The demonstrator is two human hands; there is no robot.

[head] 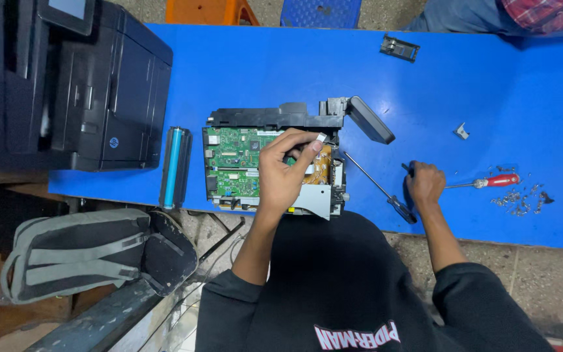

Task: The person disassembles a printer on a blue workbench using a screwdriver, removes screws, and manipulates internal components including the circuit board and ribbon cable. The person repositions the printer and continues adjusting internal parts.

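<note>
An opened printer assembly (pixel 255 120) with a green circuit board (pixel 232 156) lies on the blue table (pixel 262 72). My left hand (pixel 286 171) hovers over the board and pinches a small white flat cable end (pixel 321 137) between thumb and fingers. My right hand (pixel 425 184) rests fisted on the table to the right, closed around a dark tool handle (pixel 407 169). A long screwdriver (pixel 378 187) lies between the assembly and that hand.
A black printer (pixel 66 85) stands at the left with a blue toner cartridge (pixel 174 166) beside it. A red-handled screwdriver (pixel 490 182), several loose screws (pixel 519 199) and small parts (pixel 399 47) lie at the right. A grey backpack (pixel 86 251) sits below. Another person's sleeve (pixel 542 13) shows at the top right.
</note>
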